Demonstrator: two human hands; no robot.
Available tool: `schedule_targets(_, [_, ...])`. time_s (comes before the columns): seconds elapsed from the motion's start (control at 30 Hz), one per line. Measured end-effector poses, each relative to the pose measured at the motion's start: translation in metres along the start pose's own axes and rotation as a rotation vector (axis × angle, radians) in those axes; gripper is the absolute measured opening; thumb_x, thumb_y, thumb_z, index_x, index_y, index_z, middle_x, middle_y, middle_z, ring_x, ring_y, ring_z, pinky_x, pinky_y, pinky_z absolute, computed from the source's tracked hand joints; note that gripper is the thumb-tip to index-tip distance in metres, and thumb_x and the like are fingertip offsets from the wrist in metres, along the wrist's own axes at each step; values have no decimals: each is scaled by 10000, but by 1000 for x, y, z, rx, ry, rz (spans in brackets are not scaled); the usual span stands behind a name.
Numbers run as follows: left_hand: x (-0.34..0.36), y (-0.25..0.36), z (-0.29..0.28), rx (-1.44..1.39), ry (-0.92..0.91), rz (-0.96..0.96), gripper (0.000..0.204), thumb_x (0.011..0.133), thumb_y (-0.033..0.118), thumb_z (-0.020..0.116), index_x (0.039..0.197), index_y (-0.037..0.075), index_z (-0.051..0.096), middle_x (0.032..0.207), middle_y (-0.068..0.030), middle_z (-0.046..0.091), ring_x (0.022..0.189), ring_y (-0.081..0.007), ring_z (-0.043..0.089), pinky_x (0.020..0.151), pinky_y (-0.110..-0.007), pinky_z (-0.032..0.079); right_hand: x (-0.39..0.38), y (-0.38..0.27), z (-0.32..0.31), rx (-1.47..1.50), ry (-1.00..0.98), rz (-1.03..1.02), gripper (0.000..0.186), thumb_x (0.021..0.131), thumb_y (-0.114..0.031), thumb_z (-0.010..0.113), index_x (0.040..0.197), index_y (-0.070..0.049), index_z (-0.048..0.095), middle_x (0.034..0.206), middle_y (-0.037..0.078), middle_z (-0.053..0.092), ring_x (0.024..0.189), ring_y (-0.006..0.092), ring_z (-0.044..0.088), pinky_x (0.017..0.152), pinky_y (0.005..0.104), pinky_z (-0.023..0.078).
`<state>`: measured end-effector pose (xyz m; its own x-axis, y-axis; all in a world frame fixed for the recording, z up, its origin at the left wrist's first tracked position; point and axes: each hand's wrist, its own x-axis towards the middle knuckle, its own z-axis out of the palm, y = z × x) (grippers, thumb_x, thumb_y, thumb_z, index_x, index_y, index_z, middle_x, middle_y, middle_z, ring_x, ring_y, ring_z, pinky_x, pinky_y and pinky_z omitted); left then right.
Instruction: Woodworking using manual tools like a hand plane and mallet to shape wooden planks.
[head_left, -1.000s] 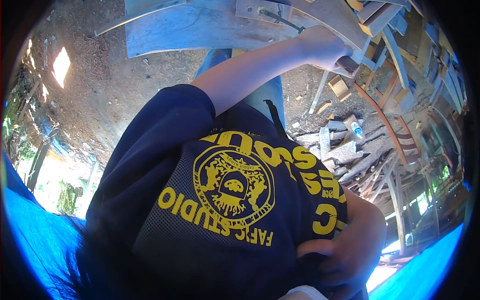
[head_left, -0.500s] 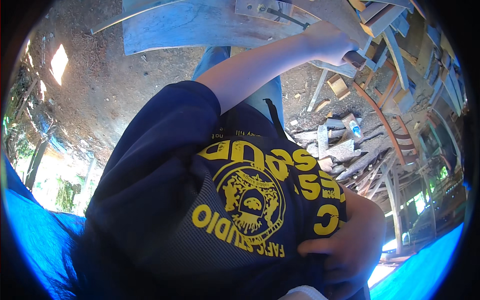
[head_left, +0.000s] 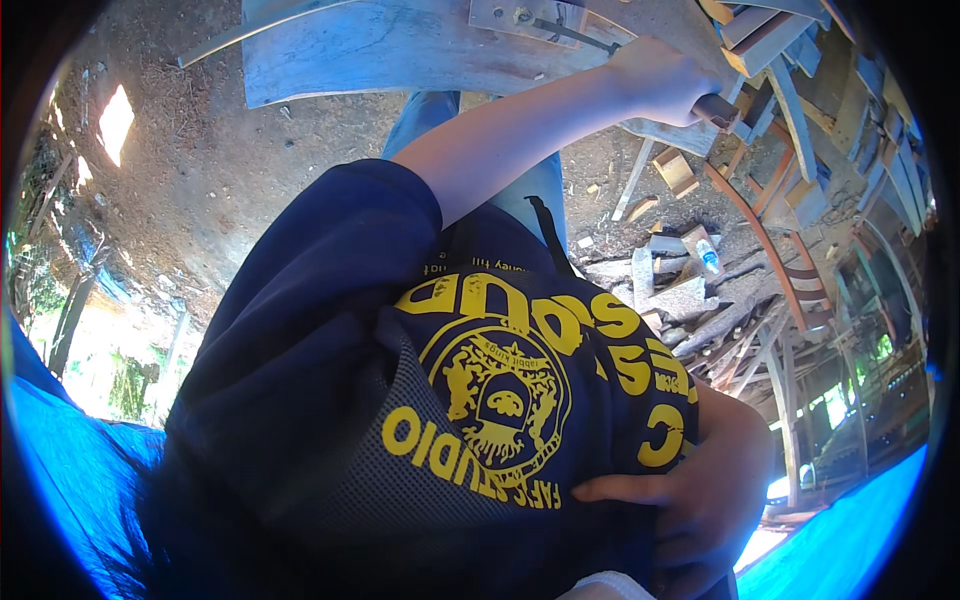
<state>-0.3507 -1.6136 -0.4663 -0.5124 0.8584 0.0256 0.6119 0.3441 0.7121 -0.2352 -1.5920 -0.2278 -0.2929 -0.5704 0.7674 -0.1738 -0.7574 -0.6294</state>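
My left hand (head_left: 658, 82) reaches across to the upper right, its fingers wrapped round a wooden-handled tool. The brown handle end (head_left: 716, 111) sticks out below the fist, and a thin dark shaft (head_left: 572, 32) runs from its other side. That shaft lies over a pale plate with holes (head_left: 500, 14) on a curved wooden board (head_left: 350, 60). I cannot make out the tool's exact kind. Low on the right, my right hand (head_left: 690, 505) rests against my dark shirt (head_left: 330, 330). Its index finger points left along the cloth; the other fingers are in shadow, apart from it.
Offcuts and boards (head_left: 765, 40) are piled at the upper right. Beside them lie a small wood block (head_left: 676, 172) and a curved reddish strip (head_left: 740, 205). A plastic bottle (head_left: 708, 256) lies among scrap wood. A long thin strip (head_left: 250, 35) crosses the upper left. Blue sheeting (head_left: 70, 490) hangs at lower left.
My right index finger has stretched farther left, and the shirt cloth near it has shifted and creased. My left hand keeps its hold on the tool, moving only slightly.
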Motion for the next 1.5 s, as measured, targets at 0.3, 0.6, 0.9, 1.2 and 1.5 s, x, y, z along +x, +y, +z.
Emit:
schedule_targets(0.3, [5,-1,0,-5,-30,-16,264,747,355,700,985,242,679,771,-34,697,695,-231,697,598,-384,557,-3,0,1,7,-25,-32,251,866,-133,522,1116,-115,526,719,-8,590,530,116,590,615,374,490])
schedule_targets(0.6, [7,1,-3,7,-77,-61,280,758,365,689,1013,249,688,799,-36,705,719,-232,701,622,-378,563,-5,0,1,8,-54,-69,243,872,-97,511,1115,-92,509,708,-12,574,516,97,578,579,328,492])
schedule_targets(0.9, [10,2,-6,-7,-90,-64,313,758,353,689,1055,254,681,818,-31,707,734,-225,701,630,-381,563,-4,-5,0,8,-86,-107,236,878,-61,501,1114,-69,493,698,-16,559,501,77,566,543,283,493])
schedule_targets(1.2, [8,2,-3,-20,-85,-50,279,761,349,687,1020,244,687,799,-34,701,721,-222,697,625,-378,558,0,-10,0,6,-117,-148,229,884,-25,490,1113,-46,476,688,-20,544,486,58,554,507,237,494])
schedule_targets(1.5, [7,2,5,-4,-75,-30,216,765,356,692,945,237,690,733,-28,688,664,-225,690,578,-375,548,4,-12,-4,2,-145,-190,224,891,11,479,1111,-23,460,678,-24,528,472,38,542,471,192,495])
